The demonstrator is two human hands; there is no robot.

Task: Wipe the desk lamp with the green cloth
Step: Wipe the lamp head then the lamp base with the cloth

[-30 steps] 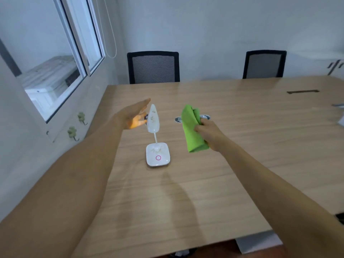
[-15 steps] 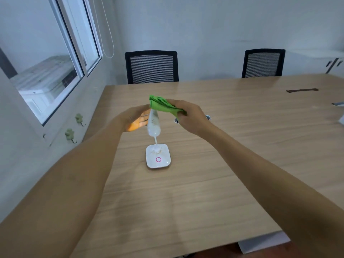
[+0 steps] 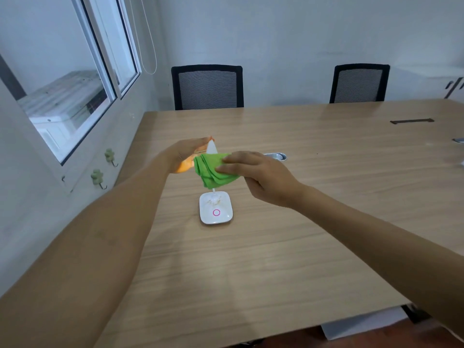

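Observation:
A small white desk lamp stands on the wooden table, its square base (image 3: 216, 208) marked with a pink ring and some crumbs. The lamp head (image 3: 211, 147) points up, and only its tip shows above the cloth. My right hand (image 3: 258, 175) holds the folded green cloth (image 3: 212, 169) pressed against the front of the lamp head. My left hand (image 3: 185, 154) is flat against the head's far side, lit orange by the lamp, fingers extended along it.
The wooden table (image 3: 301, 234) has a round cable grommet (image 3: 276, 156) just behind my right hand and a slot (image 3: 411, 121) at far right. Two black mesh chairs (image 3: 207, 87) (image 3: 359, 82) stand at the far edge. Wall with window and hooks (image 3: 99, 178) lies left.
My right hand carried the cloth from beside the lamp to the top of the head, then slid it down over the head. My left hand stayed behind the head.

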